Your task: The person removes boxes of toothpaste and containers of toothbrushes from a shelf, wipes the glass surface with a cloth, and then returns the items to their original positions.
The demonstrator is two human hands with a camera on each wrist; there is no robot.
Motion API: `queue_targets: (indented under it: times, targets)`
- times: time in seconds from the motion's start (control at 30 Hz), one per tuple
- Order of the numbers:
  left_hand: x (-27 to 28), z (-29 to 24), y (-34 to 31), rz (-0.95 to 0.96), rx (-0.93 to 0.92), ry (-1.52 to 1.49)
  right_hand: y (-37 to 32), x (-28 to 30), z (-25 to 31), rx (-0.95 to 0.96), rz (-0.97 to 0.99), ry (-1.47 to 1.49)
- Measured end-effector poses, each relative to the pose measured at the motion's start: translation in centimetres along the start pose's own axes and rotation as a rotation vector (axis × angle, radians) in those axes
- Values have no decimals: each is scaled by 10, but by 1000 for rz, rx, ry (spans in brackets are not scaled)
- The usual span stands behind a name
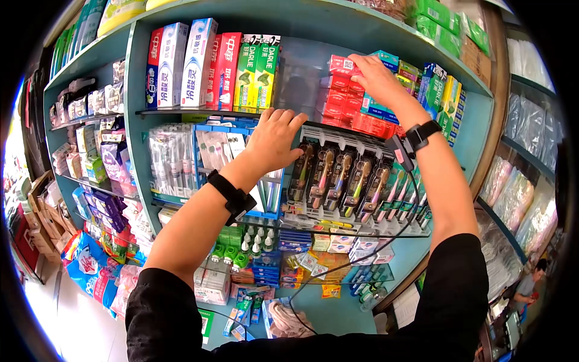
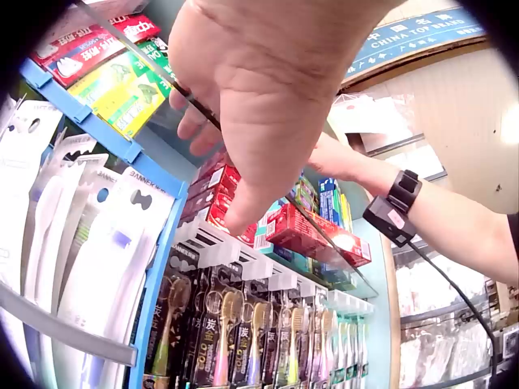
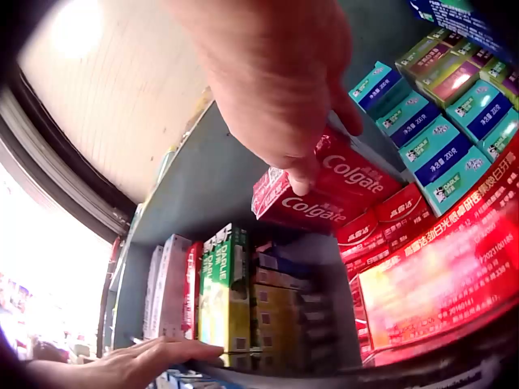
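My right hand (image 1: 381,81) reaches onto the upper shelf and grips red Colgate toothpaste boxes (image 3: 324,203). In the right wrist view the thumb lies on their front, other fingers reach over the far side, and the boxes sit tilted on a stack of red boxes (image 3: 397,219). My left hand (image 1: 271,142) rests at the front edge of the glass shelf (image 1: 199,111), fingers extended over it and nothing held. Just behind those fingers stand upright green-and-yellow Darlie boxes (image 1: 256,72). Packaged toothbrushes (image 1: 325,178) hang below and to the right of the left hand.
Turquoise Darlie boxes (image 3: 442,158) stand right of the red stack. White toothpaste boxes (image 1: 196,63) stand upright at the shelf's left. A blue rack (image 2: 162,267) of toothbrushes sits below the left hand. A black cable (image 1: 374,241) hangs from the right wrist device across the lower shelves.
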State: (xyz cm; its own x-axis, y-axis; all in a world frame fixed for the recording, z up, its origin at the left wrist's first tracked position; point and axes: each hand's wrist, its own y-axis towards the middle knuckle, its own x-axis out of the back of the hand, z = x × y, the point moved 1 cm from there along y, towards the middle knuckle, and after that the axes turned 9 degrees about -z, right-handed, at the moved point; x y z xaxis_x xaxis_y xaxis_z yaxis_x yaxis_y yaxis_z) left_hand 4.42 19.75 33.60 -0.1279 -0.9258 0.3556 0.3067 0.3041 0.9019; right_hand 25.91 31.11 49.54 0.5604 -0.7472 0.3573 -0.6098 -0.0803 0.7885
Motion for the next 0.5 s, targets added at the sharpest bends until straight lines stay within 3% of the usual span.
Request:
queue_targets:
  times: [0.2, 0.5]
  targets:
    - [-3, 3, -3, -35, -5, -2, 14, -18, -10, 19, 97, -270]
    - [-5, 4, -5, -69, -18, -9, 32, -21, -4, 27, 182, -214]
